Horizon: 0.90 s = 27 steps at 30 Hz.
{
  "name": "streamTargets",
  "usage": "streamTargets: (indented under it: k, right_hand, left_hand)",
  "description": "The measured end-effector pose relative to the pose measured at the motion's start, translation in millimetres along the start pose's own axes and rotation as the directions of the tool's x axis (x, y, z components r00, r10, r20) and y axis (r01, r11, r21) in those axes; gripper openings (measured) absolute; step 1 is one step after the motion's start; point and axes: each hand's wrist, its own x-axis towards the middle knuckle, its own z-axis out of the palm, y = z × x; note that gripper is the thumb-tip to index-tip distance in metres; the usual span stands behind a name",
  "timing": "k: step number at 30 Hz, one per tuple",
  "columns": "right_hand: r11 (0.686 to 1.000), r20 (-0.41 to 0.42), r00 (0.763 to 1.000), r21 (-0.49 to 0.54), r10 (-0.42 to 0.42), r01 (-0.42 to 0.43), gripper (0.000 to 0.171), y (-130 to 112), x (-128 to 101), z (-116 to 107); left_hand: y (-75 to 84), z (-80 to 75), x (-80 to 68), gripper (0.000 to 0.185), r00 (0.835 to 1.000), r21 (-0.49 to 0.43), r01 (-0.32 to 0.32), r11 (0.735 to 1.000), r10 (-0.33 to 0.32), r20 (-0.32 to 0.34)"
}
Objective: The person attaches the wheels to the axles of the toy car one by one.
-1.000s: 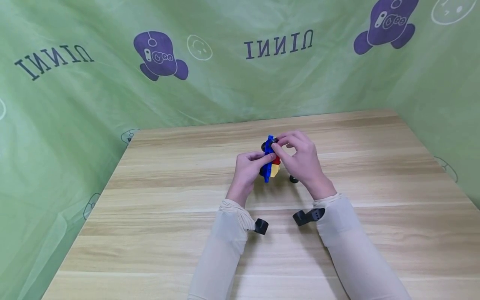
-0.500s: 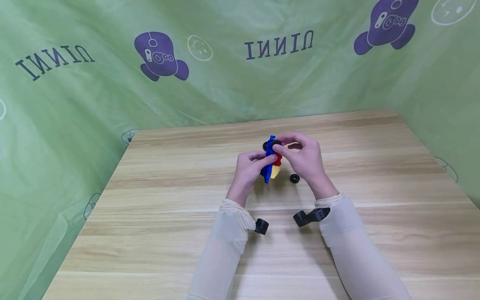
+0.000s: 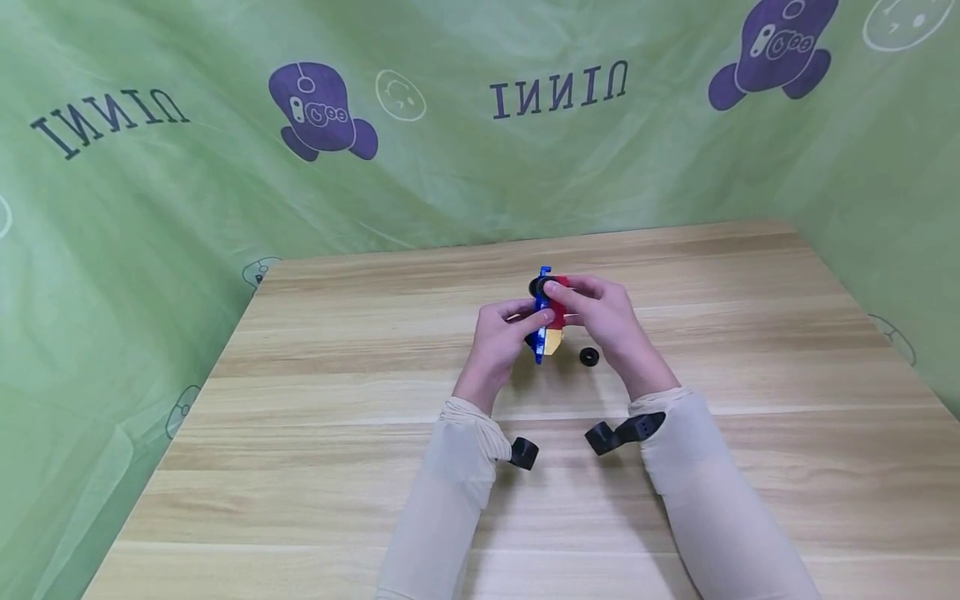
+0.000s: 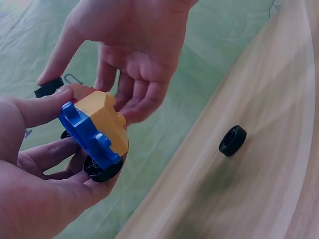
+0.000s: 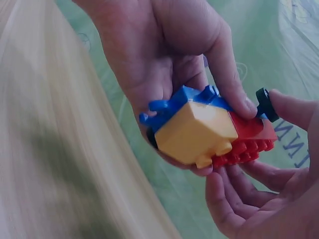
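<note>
A toy car (image 3: pixel 553 340) with a blue base and yellow and red blocks is held up above the table, tilted on its side. My left hand (image 3: pixel 497 340) grips it around the middle, thumb on one side and fingers on the other. With its thumb, my right hand (image 3: pixel 609 317) presses a black wheel (image 5: pixel 267 104) at the car's blue base, while its fingers curl against the studded red block (image 5: pixel 244 149). Another wheel (image 4: pixel 102 168) shows under the yellow block (image 4: pixel 105 117). How firmly the pressed wheel sits is hidden.
A loose black wheel (image 3: pixel 589 357) lies on the wooden table (image 3: pixel 300 467), just below my right hand. Green cloth (image 3: pixel 450 183) with purple prints hangs behind the table and along its sides. A black wrist camera (image 3: pixel 522 453) sticks out from the left sleeve.
My right hand has shifted from pinching the wheel at its edge to thumb on the wheel and fingers behind the red block. The car has turned slightly. The loose wheel stays put.
</note>
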Motion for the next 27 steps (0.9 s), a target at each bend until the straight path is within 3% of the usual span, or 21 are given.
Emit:
streamTargets:
  k: [6,16,22,27]
  right_hand:
    - [0.998,-0.061,0.998,-0.066,0.006,-0.010,0.056,-4,-4,4]
    - [0.984,-0.120,0.993,-0.178,-0.017,-0.005,0.050,-4,-2,8]
    - [0.984,-0.111,0.993,-0.176,-0.031,0.011,0.061,-6,-2,6]
    - [0.984,-0.044,0.999,-0.176,-0.031,0.023,0.066,-3,-1,-1]
  left_hand:
    - [-0.1,6.3,-1.8,0.028,0.999,-0.062,-0.046,0.997,0.047,0.007]
    - [-1.2,15.6,-7.5,0.026,0.997,-0.078,-0.069,0.995,0.065,-0.049]
    - [0.8,13.9,-4.7,0.026,0.997,-0.147,-0.066,0.987,0.060,-0.043]
    - [1.7,12.1,-3.3,0.028,0.999,-0.234,-0.034,0.972,0.032,-0.015]
